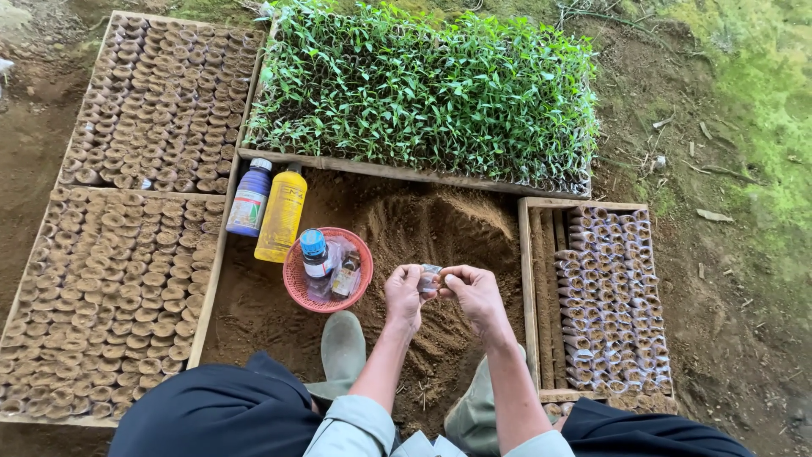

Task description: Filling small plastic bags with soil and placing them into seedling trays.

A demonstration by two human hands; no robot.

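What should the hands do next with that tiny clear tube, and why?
Probably pinch the small clear tube open and scoop soil into it. Both the left hand and right hand hold it right above the soil heap, and the wooden tray on the right is only partly filled with tubes.

This is an outdoor plant nursery, worked at ground level. Bare earth [744, 355] and patches of moss surround the work area. A wooden tray [406, 173] holds dense green seedlings [423, 93]. Three more wooden frames hold rows of small soil-filled pots [127, 279]. A heap of loose soil [431, 228] lies between them. Bottles [269, 207] stand beside a red basket [296, 288].
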